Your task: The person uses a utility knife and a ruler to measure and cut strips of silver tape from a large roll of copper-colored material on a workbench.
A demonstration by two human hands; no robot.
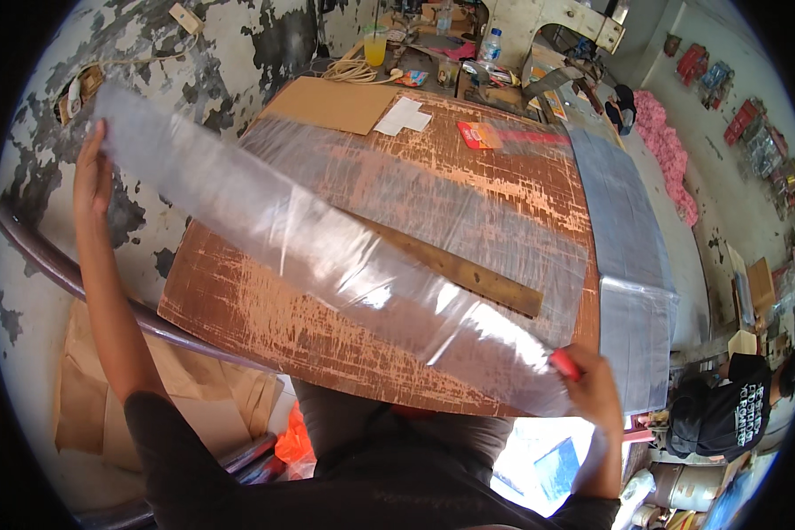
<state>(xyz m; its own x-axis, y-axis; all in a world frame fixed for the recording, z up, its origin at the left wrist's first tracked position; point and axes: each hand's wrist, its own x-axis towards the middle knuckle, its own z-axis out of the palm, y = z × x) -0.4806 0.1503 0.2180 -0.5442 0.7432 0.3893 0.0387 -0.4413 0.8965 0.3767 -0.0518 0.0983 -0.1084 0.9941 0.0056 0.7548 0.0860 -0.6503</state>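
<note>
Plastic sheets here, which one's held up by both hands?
The long, narrow clear strip, stretched between the left hand and right hand. The wide clear sheet and the bluish sheeting at right are in neither hand.

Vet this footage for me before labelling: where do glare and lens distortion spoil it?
Head view: white glare streaks the clear plastic strip, brightest from its middle toward the right hand; head view: the bright patch below the table looks washed out; head view: fisheye bending bows the table's edges, and the corners fall to black.
</note>
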